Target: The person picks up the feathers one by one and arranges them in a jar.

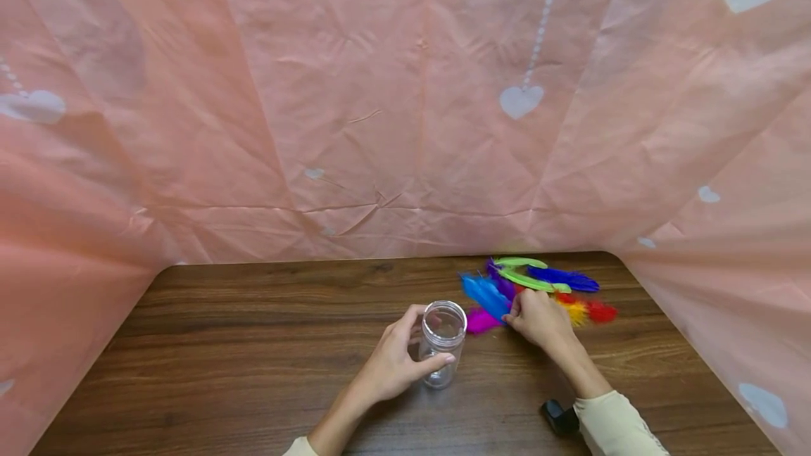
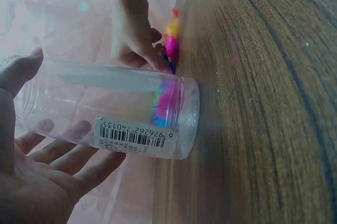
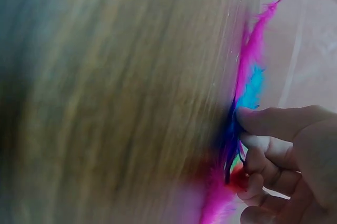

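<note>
My left hand holds a clear plastic jar upright on the table, thumb on the near side and fingers round the far side. The jar's mouth has no lid, and a barcode label is on its wall. Over a pile of coloured feathers to the right of the jar, my right hand pinches a blue feather between thumb and fingers. In the right wrist view, magenta feathers lie beside the fingertips, and a red feather shows by the curled fingers.
Green feathers, a dark blue feather and red feathers spread toward the back right of the wooden table. A black object is by the right sleeve. Pink cloth with hearts hangs behind and beside the table.
</note>
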`<state>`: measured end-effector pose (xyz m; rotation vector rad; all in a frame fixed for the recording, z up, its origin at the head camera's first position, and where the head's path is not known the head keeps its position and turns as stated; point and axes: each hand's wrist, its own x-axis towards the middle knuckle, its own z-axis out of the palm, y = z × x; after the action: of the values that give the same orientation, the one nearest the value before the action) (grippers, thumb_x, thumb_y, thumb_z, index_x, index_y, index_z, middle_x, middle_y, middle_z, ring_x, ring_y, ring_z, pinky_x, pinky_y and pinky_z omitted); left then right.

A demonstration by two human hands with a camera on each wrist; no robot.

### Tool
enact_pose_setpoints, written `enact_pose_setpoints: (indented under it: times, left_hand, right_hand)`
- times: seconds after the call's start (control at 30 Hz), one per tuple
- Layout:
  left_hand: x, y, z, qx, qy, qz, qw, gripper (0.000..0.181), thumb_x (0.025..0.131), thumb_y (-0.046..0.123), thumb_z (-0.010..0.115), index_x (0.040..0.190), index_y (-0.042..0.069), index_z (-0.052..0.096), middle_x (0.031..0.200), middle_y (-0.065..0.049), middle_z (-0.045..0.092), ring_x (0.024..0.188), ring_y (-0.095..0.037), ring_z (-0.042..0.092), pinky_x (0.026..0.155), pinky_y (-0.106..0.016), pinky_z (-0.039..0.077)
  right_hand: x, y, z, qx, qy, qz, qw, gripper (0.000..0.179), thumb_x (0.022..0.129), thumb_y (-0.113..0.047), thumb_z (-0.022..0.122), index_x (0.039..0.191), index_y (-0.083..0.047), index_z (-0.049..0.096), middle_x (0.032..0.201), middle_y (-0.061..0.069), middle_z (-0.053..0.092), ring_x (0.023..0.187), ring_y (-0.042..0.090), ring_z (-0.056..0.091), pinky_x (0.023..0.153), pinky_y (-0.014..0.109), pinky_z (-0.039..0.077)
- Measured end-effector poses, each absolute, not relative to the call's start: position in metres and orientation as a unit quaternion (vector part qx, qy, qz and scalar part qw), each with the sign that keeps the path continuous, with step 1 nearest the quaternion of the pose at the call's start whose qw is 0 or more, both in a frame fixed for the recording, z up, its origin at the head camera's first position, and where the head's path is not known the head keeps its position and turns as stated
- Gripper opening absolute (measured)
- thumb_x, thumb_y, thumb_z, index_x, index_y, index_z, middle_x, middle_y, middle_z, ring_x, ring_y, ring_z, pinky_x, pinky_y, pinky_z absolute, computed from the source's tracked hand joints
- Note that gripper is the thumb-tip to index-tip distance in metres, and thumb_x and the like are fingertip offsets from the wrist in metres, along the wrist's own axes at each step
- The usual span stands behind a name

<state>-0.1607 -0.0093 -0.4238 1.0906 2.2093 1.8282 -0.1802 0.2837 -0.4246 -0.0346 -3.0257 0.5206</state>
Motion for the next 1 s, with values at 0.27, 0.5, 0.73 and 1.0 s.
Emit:
enact_pose_setpoints:
  times: [0.27,0.5,0.73,1.0]
  left_hand:
    - [-0.162,-0.009,-0.425,0.360,0.718,0.594,0.030,0.053,0.088,0.014,0.084,0.131,0.001,0.054,0.122,-0.016,0.071,0.116,-0.031,0.069,0.102,-0.035,0.056]
    - [-0.161,-0.009,-0.425,0.360,0.717,0.595,0.033,0.054,0.088,0.014,0.084,0.131,0.001,0.054,0.123,-0.016,0.070,0.116,-0.031,0.069,0.102,-0.036,0.056]
    - [-0.161,-0.009,-0.426,0.357,0.717,0.597,0.035,0.054,0.088,0.014,0.085,0.131,0.001,0.054,0.123,-0.016,0.070,0.116,-0.032,0.069,0.103,-0.036,0.055]
    - [-0.161,-0.009,-0.424,0.356,0.717,0.598,0.038,0.055,0.088,0.013,0.084,0.132,0.002,0.054,0.123,-0.015,0.070,0.116,-0.031,0.069,0.103,-0.035,0.055]
  right_hand:
    - [-0.179,0.282,-0.419,-0.008,-0.981,0.187,0.047,0.023,0.087,-0.013,0.077,0.071,-0.014,0.061,0.066,-0.001,0.058,0.060,0.019,0.054,0.052,0.036,0.046]
    - [-0.175,0.284,-0.408,-0.016,-0.974,0.208,0.086,0.017,0.082,-0.008,0.071,0.071,-0.013,0.058,0.066,-0.001,0.056,0.063,0.019,0.054,0.051,0.034,0.043]
    - [-0.173,0.289,-0.399,-0.026,-0.964,0.227,0.139,0.008,0.079,-0.003,0.069,0.078,-0.010,0.064,0.071,-0.001,0.064,0.067,0.018,0.060,0.052,0.037,0.049]
    - [-0.170,0.294,-0.391,-0.029,-0.943,0.256,0.211,0.006,0.080,-0.002,0.070,0.085,-0.005,0.070,0.073,0.000,0.067,0.069,0.018,0.062,0.059,0.034,0.050]
